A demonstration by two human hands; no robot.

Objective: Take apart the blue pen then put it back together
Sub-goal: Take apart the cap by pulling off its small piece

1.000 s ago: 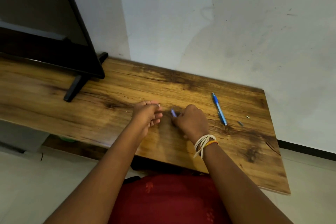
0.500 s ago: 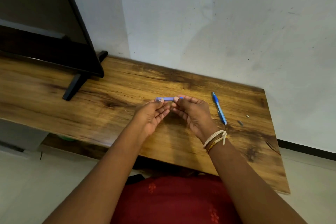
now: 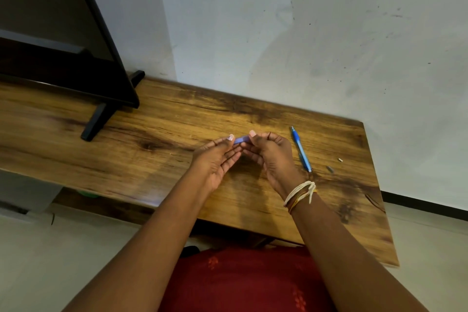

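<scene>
A short blue pen piece is held level above the wooden table, pinched at each end. My left hand grips its left end with thumb and fingers, palm turned up. My right hand, with thread bands at the wrist, grips its right end. Most of the piece is hidden by my fingers. A longer blue pen part lies on the table just right of my right hand, pointing away from me.
Two tiny pen bits lie to the right: a dark one and a pale one. A black screen on a stand occupies the table's left. The wall runs close behind the table. The table's right edge is near the small bits.
Both hands rose from the tabletop and turned palms up, bringing the blue piece up between them. In the last half second they barely moved.
</scene>
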